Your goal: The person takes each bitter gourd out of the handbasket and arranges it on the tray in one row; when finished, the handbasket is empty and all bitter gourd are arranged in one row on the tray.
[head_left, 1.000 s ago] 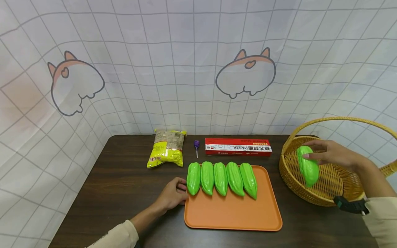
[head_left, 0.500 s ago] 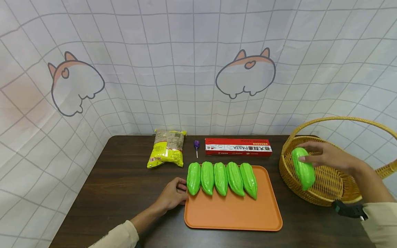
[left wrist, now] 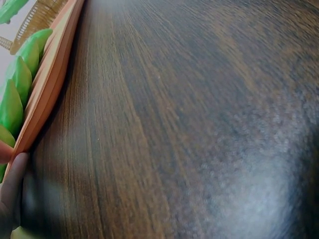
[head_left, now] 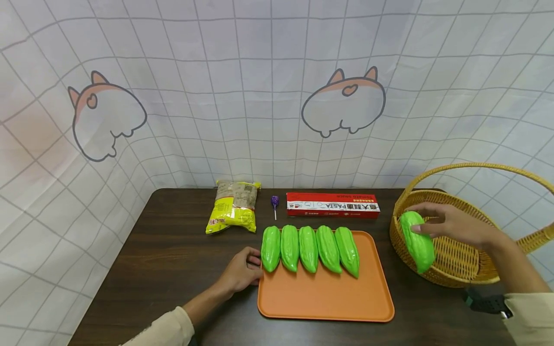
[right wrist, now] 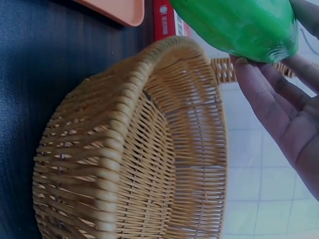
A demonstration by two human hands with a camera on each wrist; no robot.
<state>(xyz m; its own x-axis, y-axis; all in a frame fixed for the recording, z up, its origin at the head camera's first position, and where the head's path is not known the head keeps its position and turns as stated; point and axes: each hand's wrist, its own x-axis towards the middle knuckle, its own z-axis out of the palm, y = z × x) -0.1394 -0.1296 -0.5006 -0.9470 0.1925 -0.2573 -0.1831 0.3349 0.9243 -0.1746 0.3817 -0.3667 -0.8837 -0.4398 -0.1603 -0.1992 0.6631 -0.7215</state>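
My right hand (head_left: 454, 225) grips a bright green bitter melon (head_left: 417, 242) between thumb and fingers, over the left rim of a wicker basket (head_left: 456, 254). The right wrist view shows this bitter melon (right wrist: 244, 25) raised above the basket (right wrist: 109, 149), apart from it. At the left edge of an orange tray (head_left: 324, 300), my left hand (head_left: 240, 270) pinches the rim; the left wrist view shows its fingers (left wrist: 15, 179) against the tray's side (left wrist: 47, 94). Several more bitter melons (head_left: 308, 250) lie side by side along the tray's back half, their tips towards me.
Behind the tray stand a yellow bag (head_left: 233, 207), a purple lollipop (head_left: 274, 202) and a red pasta box (head_left: 332, 205). The basket's tall handle (head_left: 484, 166) arches over it. Dark wooden table (head_left: 164, 269) surrounds the tray; a white gridded cloth (head_left: 268, 105) hangs behind.
My right hand has carried the bitter melon left and slightly towards me, from above the basket's inside to its left rim. My left hand and the tray have stayed put.
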